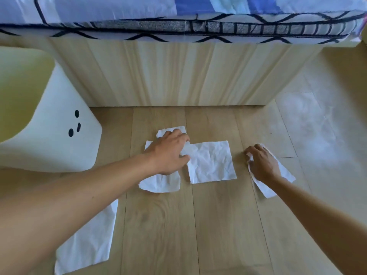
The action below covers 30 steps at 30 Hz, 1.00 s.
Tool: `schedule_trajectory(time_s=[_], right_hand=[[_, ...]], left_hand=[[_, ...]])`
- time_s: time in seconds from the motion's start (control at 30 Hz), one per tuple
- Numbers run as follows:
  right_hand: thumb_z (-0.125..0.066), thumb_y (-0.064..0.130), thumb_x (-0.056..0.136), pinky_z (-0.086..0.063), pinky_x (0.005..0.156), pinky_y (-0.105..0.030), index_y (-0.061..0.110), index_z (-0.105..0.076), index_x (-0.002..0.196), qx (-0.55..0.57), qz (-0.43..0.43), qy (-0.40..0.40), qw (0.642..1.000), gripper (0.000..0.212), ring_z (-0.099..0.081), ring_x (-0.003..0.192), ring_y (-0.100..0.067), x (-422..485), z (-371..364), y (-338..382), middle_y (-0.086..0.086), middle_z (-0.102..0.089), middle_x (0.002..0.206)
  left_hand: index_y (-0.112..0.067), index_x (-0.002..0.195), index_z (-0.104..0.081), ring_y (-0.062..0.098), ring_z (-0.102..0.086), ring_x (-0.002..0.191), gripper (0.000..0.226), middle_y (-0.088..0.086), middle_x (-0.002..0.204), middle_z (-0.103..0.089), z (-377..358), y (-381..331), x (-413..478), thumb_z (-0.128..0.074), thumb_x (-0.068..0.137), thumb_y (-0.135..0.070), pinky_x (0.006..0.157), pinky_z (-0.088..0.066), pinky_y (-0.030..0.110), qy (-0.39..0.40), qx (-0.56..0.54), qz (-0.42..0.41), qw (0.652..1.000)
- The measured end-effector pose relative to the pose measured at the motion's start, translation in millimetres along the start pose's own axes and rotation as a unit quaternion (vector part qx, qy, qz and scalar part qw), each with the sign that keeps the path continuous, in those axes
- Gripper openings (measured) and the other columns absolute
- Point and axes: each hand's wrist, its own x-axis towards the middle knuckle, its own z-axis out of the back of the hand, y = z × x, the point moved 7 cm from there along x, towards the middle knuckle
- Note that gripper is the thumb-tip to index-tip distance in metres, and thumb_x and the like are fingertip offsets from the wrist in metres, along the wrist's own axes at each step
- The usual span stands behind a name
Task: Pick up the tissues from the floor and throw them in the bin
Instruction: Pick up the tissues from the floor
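Note:
Several white tissues lie on the wooden floor. My left hand (168, 151) rests palm down on one tissue (160, 182), its fingertips reaching a second, square tissue (212, 162) in the middle. My right hand (262, 162) presses on a third tissue (286, 175) further right, fingers curling over its far edge. A fourth tissue (89, 243) lies near the bottom left, partly under my left forearm. The white bin (59, 124) with black dots stands at the left, its opening yellowish inside.
A bed frame with a pale wooden side panel (178, 76) closes off the far side, topped by a blue and white patterned mattress cover (178, 14). Wooden floor (198, 225) stretches toward me. A pale tiled patch (309, 126) lies at the right.

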Motion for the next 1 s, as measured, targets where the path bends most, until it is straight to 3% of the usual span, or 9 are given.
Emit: schedule_trajectory(time_s=[0.13, 0.2, 0.33, 0.43, 0.57, 0.7, 0.77, 0.83, 1.0], right_hand=[[-0.067, 0.007, 0.084, -0.043, 0.058, -0.021, 0.018, -0.068, 0.094, 0.098, 0.034, -0.042, 0.994, 0.014, -0.06, 0.068, -0.016, 12, 25, 16, -0.001, -0.069, 0.085], [-0.075, 0.011, 0.081, -0.043, 0.059, -0.017, 0.025, -0.065, 0.097, 0.186, 0.064, -0.022, 0.98, 0.023, -0.06, 0.066, -0.007, 21, 38, 46, 0.006, -0.064, 0.077], [-0.079, 0.012, 0.077, -0.058, 0.072, -0.038, 0.026, -0.061, 0.105, 0.293, 0.123, 0.074, 0.945, 0.036, -0.063, 0.069, -0.018, 25, 30, 122, 0.003, -0.058, 0.073], [-0.076, 0.007, 0.078, -0.058, 0.076, -0.045, 0.02, -0.06, 0.11, 0.31, 0.128, 0.089, 0.938, 0.038, -0.06, 0.072, -0.018, 21, 11, 160, 0.003, -0.058, 0.077], [-0.075, 0.012, 0.081, -0.054, 0.073, -0.033, 0.019, -0.052, 0.121, 0.258, 0.084, 0.054, 0.961, 0.046, -0.062, 0.084, -0.018, 14, -11, 168, -0.003, -0.062, 0.107], [-0.082, 0.037, 0.072, -0.047, 0.074, -0.037, 0.019, -0.038, 0.13, 0.105, 0.048, 0.076, 0.99, 0.075, -0.052, 0.107, -0.029, -1, -30, 158, -0.009, -0.039, 0.128], [-0.085, 0.041, 0.067, -0.051, 0.078, -0.041, 0.021, -0.032, 0.136, 0.055, 0.055, 0.118, 0.99, 0.09, -0.048, 0.111, -0.032, -11, -40, 158, -0.012, -0.038, 0.128], [-0.085, 0.032, 0.069, -0.052, 0.077, -0.041, 0.022, -0.028, 0.14, 0.041, 0.087, 0.123, 0.988, 0.091, -0.052, 0.107, -0.033, -17, -45, 162, -0.013, -0.043, 0.124], [-0.075, 0.009, 0.077, -0.053, 0.071, -0.037, 0.02, -0.035, 0.14, 0.214, 0.16, 0.136, 0.954, 0.076, -0.061, 0.077, -0.018, -31, -40, 184, 0.002, -0.061, 0.085]], left_hand=[[-0.016, 0.14, -0.035, 0.027, -0.037, 0.133, 0.056, 0.003, 0.143, -0.037, -9, 23, 5, -0.055, 0.089, -0.03, 0.098, -0.046, 0.046, 0.007, 0.059, 0.005, 0.998], [-0.016, 0.145, -0.026, 0.03, -0.038, 0.132, 0.07, 0.007, 0.149, -0.03, -25, 34, 10, -0.059, 0.083, -0.021, 0.094, -0.048, 0.045, 0.039, 0.139, 0.001, 0.989], [-0.021, 0.154, 0.008, 0.029, -0.026, 0.143, 0.12, 0.006, 0.165, 0.009, -55, 52, 23, -0.078, 0.07, -0.026, 0.096, -0.046, 0.041, 0.115, 0.248, 0.007, 0.962], [-0.02, 0.152, 0.009, 0.029, -0.036, 0.129, 0.134, 0.003, 0.159, -0.016, -65, 51, 35, -0.087, 0.059, -0.035, 0.078, -0.048, 0.04, 0.105, 0.252, -0.003, 0.962], [-0.014, 0.149, -0.024, 0.029, -0.042, 0.124, 0.097, 0.007, 0.137, -0.042, -65, 48, 44, -0.081, 0.072, -0.033, 0.082, -0.053, 0.046, 0.056, 0.227, -0.017, 0.972], [-0.013, 0.121, -0.052, 0.026, -0.052, 0.111, 0.041, 0.007, 0.12, -0.051, -74, 47, 39, -0.065, 0.083, -0.015, 0.073, -0.049, 0.041, 0.029, 0.172, -0.034, 0.984], [-0.015, 0.092, -0.055, 0.029, -0.059, 0.098, 0.01, 0.006, 0.101, -0.055, -72, 46, 34, -0.058, 0.084, -0.009, 0.066, -0.045, 0.037, 0.003, 0.095, -0.001, 0.995], [-0.016, 0.068, -0.045, 0.034, -0.063, 0.088, 0.02, 0.006, 0.086, -0.054, -70, 47, 31, -0.057, 0.081, -0.006, 0.063, -0.045, 0.037, -0.01, 0.011, 0.063, 0.998], [-0.008, 0.072, -0.057, 0.032, -0.068, 0.081, 0.009, 0.016, 0.083, -0.066, -73, 41, 18, -0.06, 0.08, -0.006, 0.063, -0.052, 0.039, 0.016, -0.255, 0.182, 0.949]])
